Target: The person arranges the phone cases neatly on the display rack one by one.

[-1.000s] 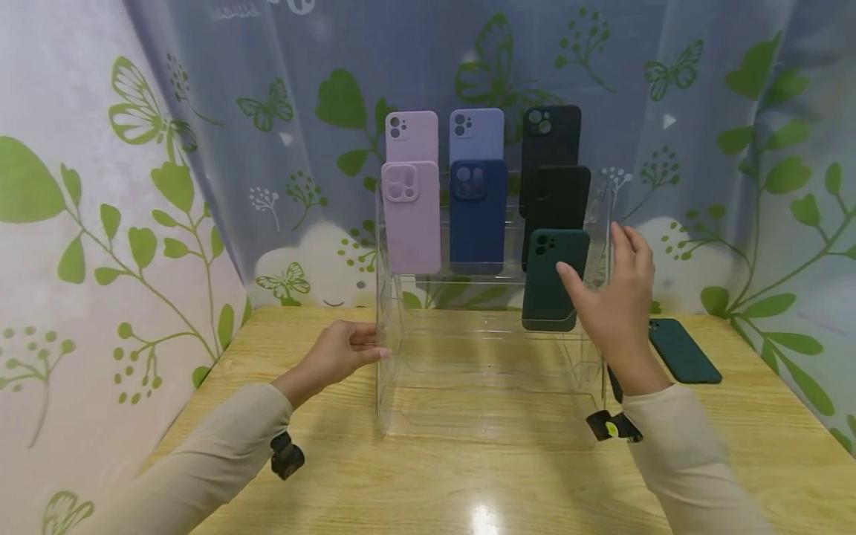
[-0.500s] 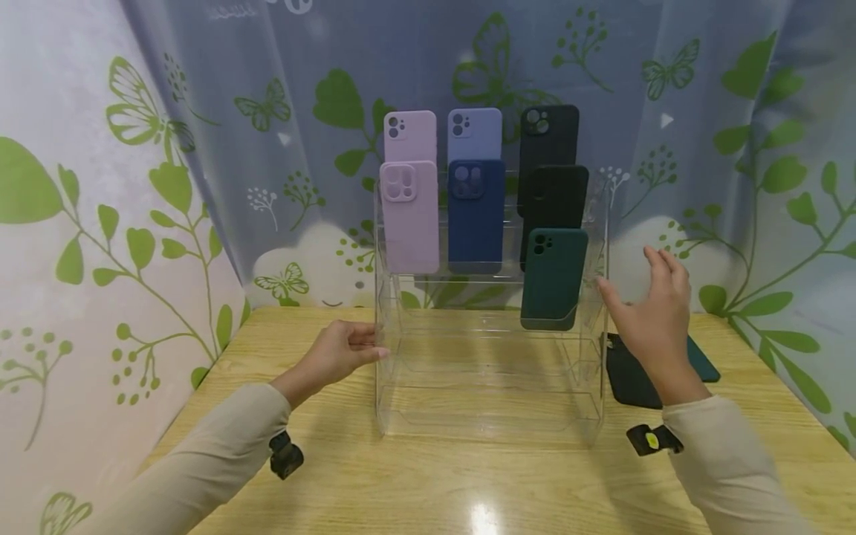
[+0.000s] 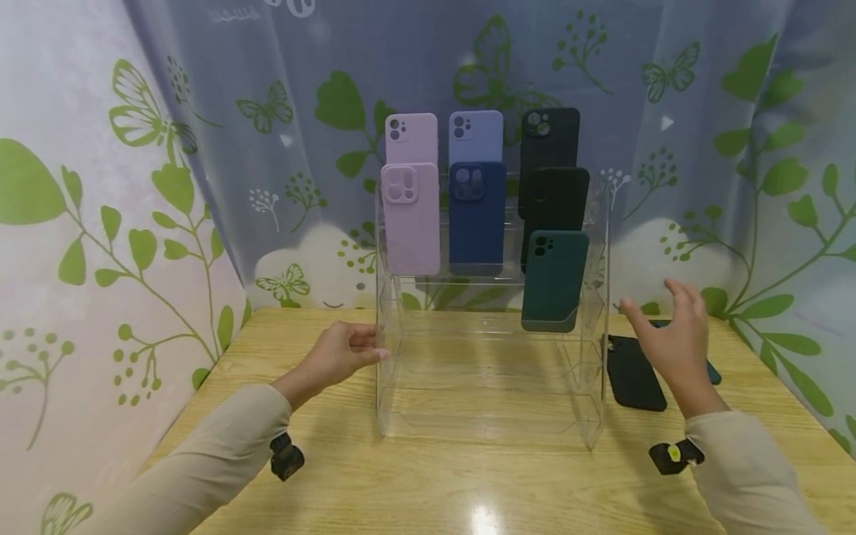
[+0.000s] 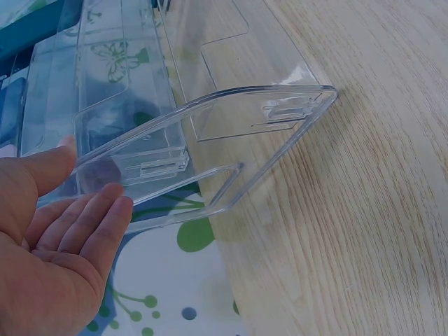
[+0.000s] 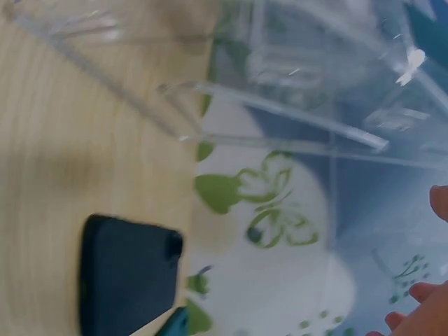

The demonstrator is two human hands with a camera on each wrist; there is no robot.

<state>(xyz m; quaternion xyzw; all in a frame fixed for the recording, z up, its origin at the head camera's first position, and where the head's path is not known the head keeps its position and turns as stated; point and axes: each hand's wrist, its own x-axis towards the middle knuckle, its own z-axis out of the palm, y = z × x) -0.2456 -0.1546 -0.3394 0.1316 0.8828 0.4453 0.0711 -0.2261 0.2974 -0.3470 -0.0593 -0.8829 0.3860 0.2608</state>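
A clear acrylic display stand (image 3: 491,388) stands on the table. My left hand (image 3: 341,351) holds its left side panel (image 4: 231,91), thumb on one face and fingers on the other. My right hand (image 3: 675,345) is to the right of the stand, fingers spread and holding nothing. Phone cases lean on the stand's tiers: a teal one (image 3: 553,286), a black one (image 3: 558,197) behind it, a navy one (image 3: 477,223) and a pink one (image 3: 412,230). A black phone case (image 3: 635,375) lies flat below my right hand, with a dark green case (image 3: 714,371) partly hidden by that hand.
On the top tier stand another pink case (image 3: 411,139), a lavender case (image 3: 478,135) and a black case (image 3: 551,140). A pale wooden table (image 3: 428,490) lies beneath. Behind it hangs a curtain (image 3: 401,44) with leaves and butterflies.
My right hand has moved away from the teal case, right and down, towards the cases on the table. My left hand stays on the stand.
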